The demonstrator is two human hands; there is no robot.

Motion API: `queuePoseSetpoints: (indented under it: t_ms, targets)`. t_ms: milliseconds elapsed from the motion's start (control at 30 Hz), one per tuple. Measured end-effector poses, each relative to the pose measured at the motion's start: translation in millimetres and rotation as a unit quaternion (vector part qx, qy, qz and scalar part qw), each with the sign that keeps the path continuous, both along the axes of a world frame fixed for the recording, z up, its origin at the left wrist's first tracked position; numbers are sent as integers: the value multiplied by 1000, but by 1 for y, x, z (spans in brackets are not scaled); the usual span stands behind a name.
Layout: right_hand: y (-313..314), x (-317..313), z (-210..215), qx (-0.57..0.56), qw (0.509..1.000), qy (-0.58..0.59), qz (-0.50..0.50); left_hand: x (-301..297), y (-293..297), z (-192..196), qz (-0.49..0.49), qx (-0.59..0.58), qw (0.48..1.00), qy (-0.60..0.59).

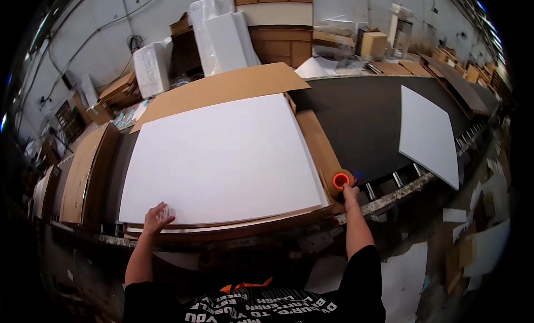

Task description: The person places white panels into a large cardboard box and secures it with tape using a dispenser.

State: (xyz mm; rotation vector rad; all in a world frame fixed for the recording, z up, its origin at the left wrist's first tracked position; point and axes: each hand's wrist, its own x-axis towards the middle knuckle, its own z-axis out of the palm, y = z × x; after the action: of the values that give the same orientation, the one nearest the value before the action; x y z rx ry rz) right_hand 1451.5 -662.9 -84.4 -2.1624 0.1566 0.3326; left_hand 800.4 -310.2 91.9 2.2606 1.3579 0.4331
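Note:
A large white foam board (219, 159) lies flat in an open cardboard box (222, 84), whose far flap stands out behind it. My left hand (158, 217) is over the board's near left corner, fingers apart. A pale see-through patch shows between its thumb and fingers, too small to name. Beyond the box's near right corner, my right hand (351, 195) grips a tape dispenser. Its tape roll (341, 180) has an orange core and stands beside the right flap (320, 137). The dispenser's handle is mostly hidden by the hand.
The box rests on a dark conveyor belt (361, 117) with metal rollers along its near edge. Another white board (428, 137) lies at the right, overhanging that edge. A closed carton (83, 175) sits on the left. Wrapped white foam (222, 39) leans at the back; scraps litter the right floor.

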Motion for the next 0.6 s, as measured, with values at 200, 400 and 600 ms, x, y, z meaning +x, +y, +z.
queuePoseSetpoints:
  t_ms: [200, 400, 600]
  targets:
    - [49, -93, 127, 159, 936, -233, 213, -161, 50, -21, 362, 111, 915, 142]
    - [75, -163, 157, -314, 827, -173, 433, -152, 91, -5, 349, -39, 913, 209]
    - [68, -155, 153, -34, 919, -227, 319, -176, 118, -5, 410, 29, 911, 30]
